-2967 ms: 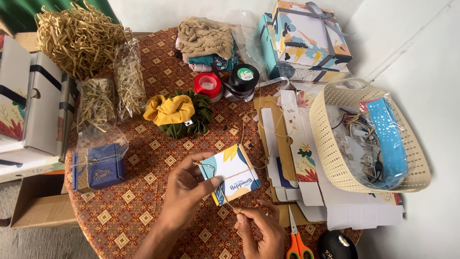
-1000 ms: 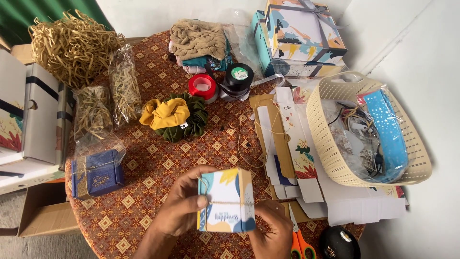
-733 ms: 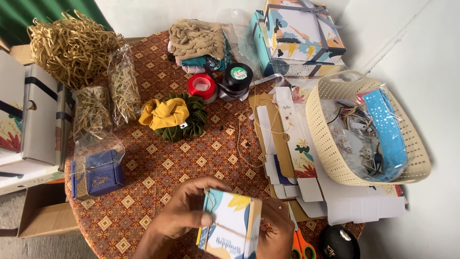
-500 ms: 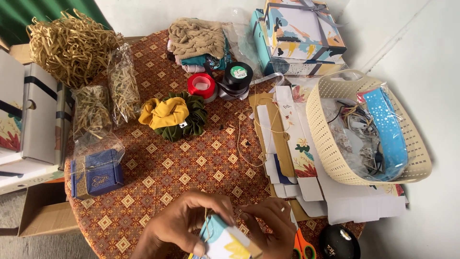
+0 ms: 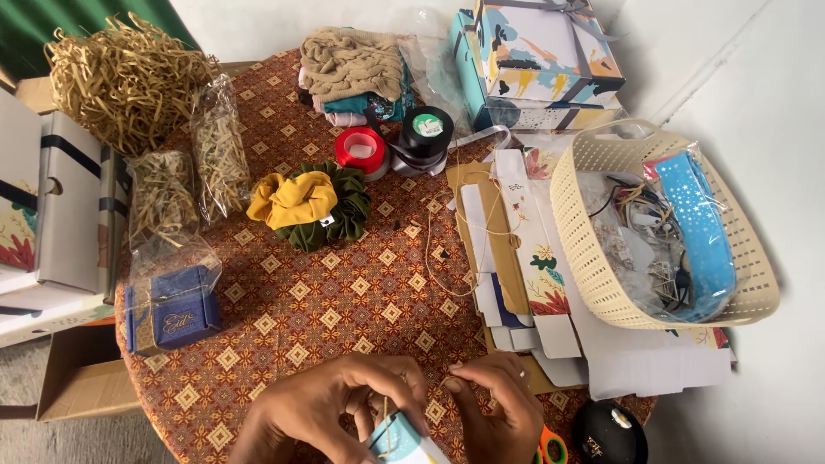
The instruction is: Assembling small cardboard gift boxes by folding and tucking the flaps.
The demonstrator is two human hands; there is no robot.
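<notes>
A small white-and-blue printed gift box (image 5: 397, 438) is being tied with thin tan twine (image 5: 386, 412).
It is being steadied by the left hand (image 5: 331, 412)'s closed fingers, while the twine is being pinched by the right hand (image 5: 490, 408).

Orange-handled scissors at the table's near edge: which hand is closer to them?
Right. The right hand sits just beside the scissors, nearly touching them; the left hand is farther off, beyond the small box.
</notes>
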